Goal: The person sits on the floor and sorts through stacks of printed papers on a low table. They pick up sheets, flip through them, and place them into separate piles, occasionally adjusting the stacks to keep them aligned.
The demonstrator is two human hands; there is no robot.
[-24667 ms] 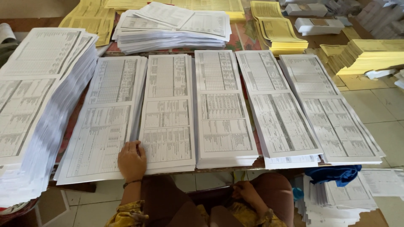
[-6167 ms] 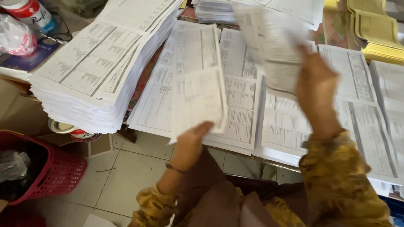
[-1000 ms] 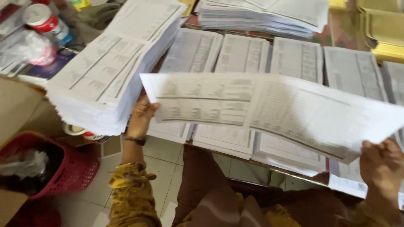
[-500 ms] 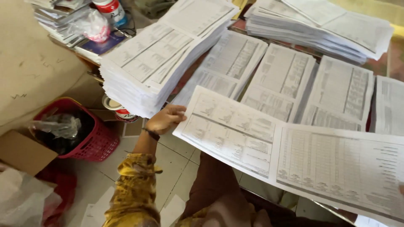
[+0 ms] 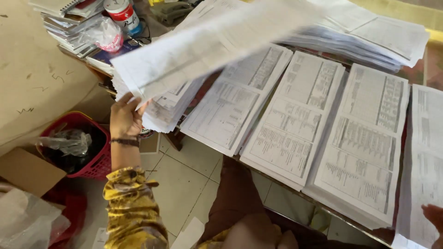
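Several stacks of printed forms (image 5: 295, 124) lie side by side along the table edge (image 5: 295, 191), each sheet covered in fine tables that I cannot read. From my remote seat I see the left hand (image 5: 123, 119) raised at the near left corner of a long white sheet (image 5: 207, 46). Its fingers (image 5: 134, 107) curl round that corner, thumb under, so the hand is closed on the paper. The sheet is blurred and slants up and to the right, above a thick pile (image 5: 170, 103) at the left end of the table. I cannot tell if the sheet touches that pile. A dark band (image 5: 125, 142) circles the left wrist, and a yellow patterned sleeve (image 5: 131, 207) covers the forearm.

Only a sliver of the right hand (image 5: 434, 216) shows at the lower right corner of the picture, just beside the edge of the rightmost stack (image 5: 422, 161). I cannot tell how far it is open or whether it grips anything.

Left of the table sits a red basket (image 5: 99, 161) holding a crumpled plastic bag (image 5: 67, 142), with a cardboard box (image 5: 27, 170) next to it. A can with a red label (image 5: 121, 14) and notebooks (image 5: 69, 18) sit at the far left corner. A larger fanned heap of forms (image 5: 378, 32) lies at the top right. Pale floor tiles (image 5: 184, 175) show below the table.
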